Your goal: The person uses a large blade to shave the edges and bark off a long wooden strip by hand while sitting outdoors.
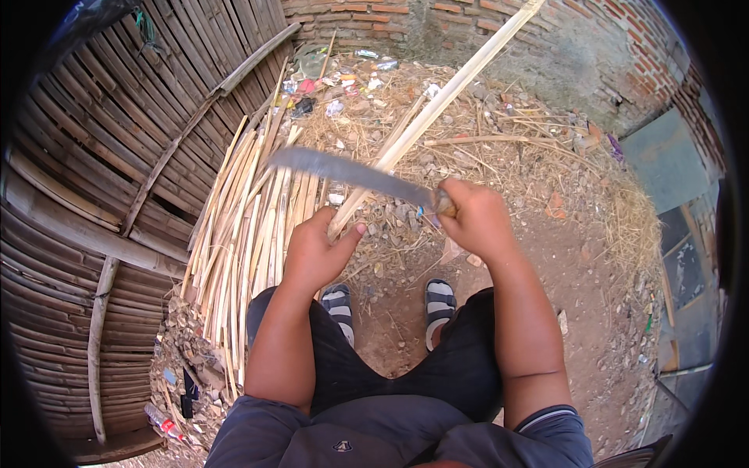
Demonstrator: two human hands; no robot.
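In my left hand (318,248) is the near end of a long pale bamboo strip (438,101), which slants away from me up to the far right. My right hand (477,218) grips the wooden handle of a machete (355,173). Its dark, slightly curved blade points left and crosses over the strip just beyond my left hand; the tip is a little blurred. Whether the edge touches the strip, I cannot tell. Beside my left forearm lies a pile of split bamboo strips (238,234) on the ground.
A bamboo slat wall (117,140) rises on the left. Behind the litter and straw (546,168) stands a brick wall (499,27). Grey panels (667,160) lean at the right. My sandalled feet (441,304) are on bare soil, near the work. A plastic bottle (162,420) lies lower left.
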